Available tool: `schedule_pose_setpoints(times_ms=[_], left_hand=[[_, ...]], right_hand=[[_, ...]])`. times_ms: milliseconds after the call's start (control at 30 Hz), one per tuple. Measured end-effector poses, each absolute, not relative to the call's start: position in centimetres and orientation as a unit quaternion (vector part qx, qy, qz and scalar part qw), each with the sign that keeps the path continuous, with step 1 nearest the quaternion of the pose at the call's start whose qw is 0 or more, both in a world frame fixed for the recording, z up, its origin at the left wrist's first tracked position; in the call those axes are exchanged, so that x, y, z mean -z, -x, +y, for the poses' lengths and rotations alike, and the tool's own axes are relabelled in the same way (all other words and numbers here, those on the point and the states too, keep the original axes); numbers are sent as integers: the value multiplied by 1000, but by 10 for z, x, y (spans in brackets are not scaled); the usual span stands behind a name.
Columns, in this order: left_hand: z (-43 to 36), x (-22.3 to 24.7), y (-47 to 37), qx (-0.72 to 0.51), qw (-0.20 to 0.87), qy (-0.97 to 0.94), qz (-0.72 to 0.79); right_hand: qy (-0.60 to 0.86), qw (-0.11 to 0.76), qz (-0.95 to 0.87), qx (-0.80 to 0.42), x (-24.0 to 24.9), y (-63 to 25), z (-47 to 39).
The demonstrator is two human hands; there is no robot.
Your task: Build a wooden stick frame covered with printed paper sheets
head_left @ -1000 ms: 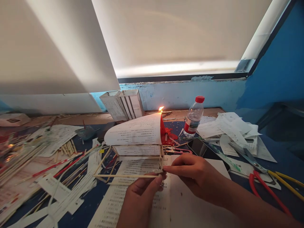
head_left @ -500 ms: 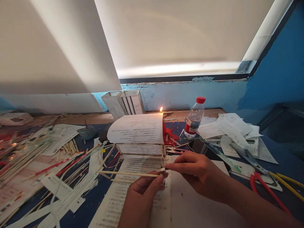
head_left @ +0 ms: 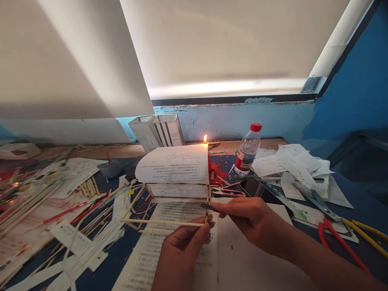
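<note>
Wooden stick frame pinched at its near right corner in your left hand

Pale sticks form the open frame [head_left: 165, 222], which lies near the centre of the scene, over a printed page [head_left: 145, 250] on the dark blue surface [head_left: 117, 252]. Your left hand [head_left: 185, 246] grasps its near right corner between thumb and fingers. Your right hand [head_left: 253, 220] grips a small dark blade [head_left: 207, 207], its tip pointing left across the frame's right end; whether it touches the wood, you cannot tell.

At the frame's far side, a curved printed sheet [head_left: 174, 163] bulges up. Beyond its right corner burns a small flame [head_left: 205, 138], its base hidden from you, and red wax-like material [head_left: 216, 171] spreads just right of the sheet.

Farther right you have an upright bottle [head_left: 246, 151] with a red cap, and nearer, a dark phone [head_left: 254, 188]. Loose papers [head_left: 297, 165] and open scissors [head_left: 321, 206] lie to the right, with red and yellow handles toward the near edge. On your left are short cut sticks [head_left: 87, 186], longer sticks [head_left: 33, 190] and paper strips [head_left: 71, 238]. Two printed paper boxes [head_left: 168, 131] stand at the far side, before the blue wall [head_left: 212, 121].
</note>
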State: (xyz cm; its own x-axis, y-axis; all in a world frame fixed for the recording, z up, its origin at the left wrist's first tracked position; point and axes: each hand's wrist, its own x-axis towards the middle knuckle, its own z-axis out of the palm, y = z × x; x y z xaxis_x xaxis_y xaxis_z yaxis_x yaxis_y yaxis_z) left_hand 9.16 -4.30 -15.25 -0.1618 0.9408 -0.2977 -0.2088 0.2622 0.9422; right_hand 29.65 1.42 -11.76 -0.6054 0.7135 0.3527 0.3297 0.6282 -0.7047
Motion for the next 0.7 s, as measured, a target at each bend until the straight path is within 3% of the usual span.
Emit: schedule_pose_setpoints(times_ms=[700], left_hand=[[-41,147,-91,-489,545,-336,592]], right_hand=[[335,287,-831,-338,112,-293,5]])
